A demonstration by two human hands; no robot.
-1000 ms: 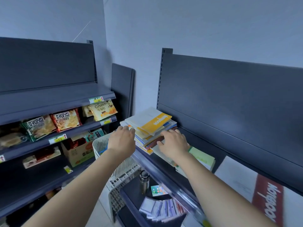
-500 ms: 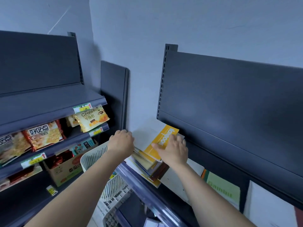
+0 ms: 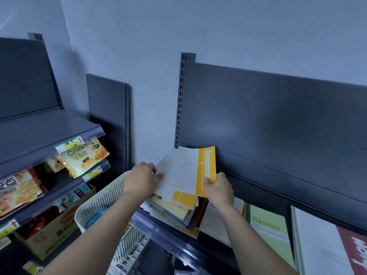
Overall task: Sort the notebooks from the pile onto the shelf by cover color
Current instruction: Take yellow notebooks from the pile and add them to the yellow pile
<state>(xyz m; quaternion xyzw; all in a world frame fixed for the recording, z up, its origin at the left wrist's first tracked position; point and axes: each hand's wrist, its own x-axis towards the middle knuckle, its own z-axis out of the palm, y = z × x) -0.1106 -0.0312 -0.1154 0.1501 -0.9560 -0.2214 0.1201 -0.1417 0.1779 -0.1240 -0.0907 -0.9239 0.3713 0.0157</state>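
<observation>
White notebook with yellow band (image 3: 186, 171) sits at 6 o'clock of frame centre, tilted up, cover toward the camera, with its upper edge near the dark back panel (image 3: 278, 120). Both hands hold it.

Left hand (image 3: 142, 180), at 9 o'clock of the notebook, grips the left edge with the thumb on the cover and the fingers curled behind. Right hand (image 3: 218, 190), at 4 o'clock, pinches the lower end of the yellow band, thumb on the front.

Pile (image 3: 174, 213) is directly at 6 o'clock of the held notebook, a messy stack on the left end of the shelf (image 3: 210, 253). Its top book has a yellow patch (image 3: 184, 199). The held notebook's lower edge overlaps the pile in view; cannot tell if they touch.

A plain white notebook (image 3: 216, 223) lies flat on the shelf at 3 o'clock of the pile, under the right wrist. Next out in the same direction is the green notebook (image 3: 268, 231), then the white-and-red notebook (image 3: 327, 247) at the frame edge.

A white slotted basket (image 3: 103, 203) is at 9 o'clock of the pile, below the left forearm.

The snack rack at far 9 o'clock holds a croissant packet (image 3: 85, 155), with a cardboard box (image 3: 49, 235) lower down at 8 o'clock.
</observation>
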